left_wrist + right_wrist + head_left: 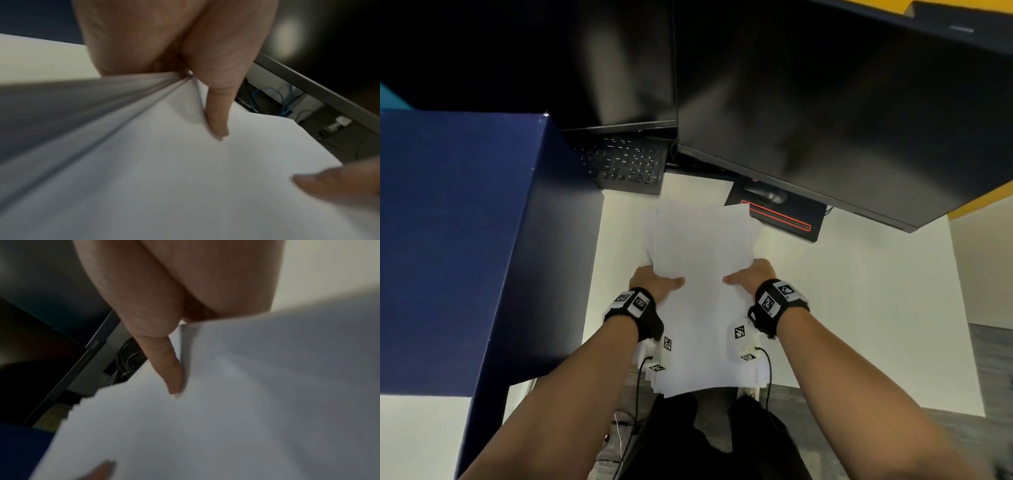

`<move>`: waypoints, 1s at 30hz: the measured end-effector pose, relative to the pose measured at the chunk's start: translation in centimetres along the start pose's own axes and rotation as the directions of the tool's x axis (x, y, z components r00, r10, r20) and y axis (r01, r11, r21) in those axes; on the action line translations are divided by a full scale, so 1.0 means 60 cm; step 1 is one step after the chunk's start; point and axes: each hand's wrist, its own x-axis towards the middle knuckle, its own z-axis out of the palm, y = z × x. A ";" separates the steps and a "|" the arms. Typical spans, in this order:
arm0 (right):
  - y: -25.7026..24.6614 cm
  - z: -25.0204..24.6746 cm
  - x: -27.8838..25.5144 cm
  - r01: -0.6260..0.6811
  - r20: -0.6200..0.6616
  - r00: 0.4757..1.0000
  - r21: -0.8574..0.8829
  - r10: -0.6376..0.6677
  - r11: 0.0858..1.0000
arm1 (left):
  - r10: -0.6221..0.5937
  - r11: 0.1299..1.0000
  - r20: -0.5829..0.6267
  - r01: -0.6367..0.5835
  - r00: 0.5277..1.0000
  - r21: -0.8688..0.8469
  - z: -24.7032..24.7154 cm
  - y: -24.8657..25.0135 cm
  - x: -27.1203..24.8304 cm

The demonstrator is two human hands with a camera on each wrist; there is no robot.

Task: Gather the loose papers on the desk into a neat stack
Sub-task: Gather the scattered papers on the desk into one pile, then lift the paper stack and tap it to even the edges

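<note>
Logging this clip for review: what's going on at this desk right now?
A person is gathering white papers over a white desk. The left hand grips the bundle's left edge and the right hand grips its right edge, thumbs lying on top. The sheets are collected but not yet squared: their far edges fan out unevenly, and the near end overhangs the desk edge. A keyboard and dark monitors sit behind, with a blue partition to the left.
</note>
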 end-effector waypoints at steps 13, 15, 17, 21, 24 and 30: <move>0.024 -0.098 -0.128 0.208 0.314 0.753 0.719 -0.578 0.663 | 0.560 0.816 0.250 -0.472 0.790 -0.334 -0.118 0.065 -0.144; 0.010 -0.122 -0.153 0.347 0.209 0.760 0.670 -0.615 0.656 | 0.588 0.785 0.195 -0.496 0.785 -0.371 -0.117 0.091 -0.154; -0.008 -0.144 -0.174 0.504 -0.017 0.785 0.600 -0.620 0.621 | 0.617 0.742 0.110 -0.529 0.779 -0.413 -0.111 0.115 -0.163; -0.031 -0.172 -0.192 0.646 -0.338 0.760 0.486 -0.555 0.589 | 0.660 0.689 -0.048 -0.630 0.750 -0.359 -0.072 0.155 -0.178; -0.030 -0.184 -0.195 0.689 -0.437 0.724 0.456 -0.533 0.563 | 0.677 0.663 -0.127 -0.676 0.725 -0.322 -0.037 0.173 -0.187; -0.022 -0.219 -0.202 0.789 -0.469 0.614 0.390 -0.635 0.474 | 0.752 0.597 -0.119 -0.746 0.649 -0.297 -0.021 0.181 -0.183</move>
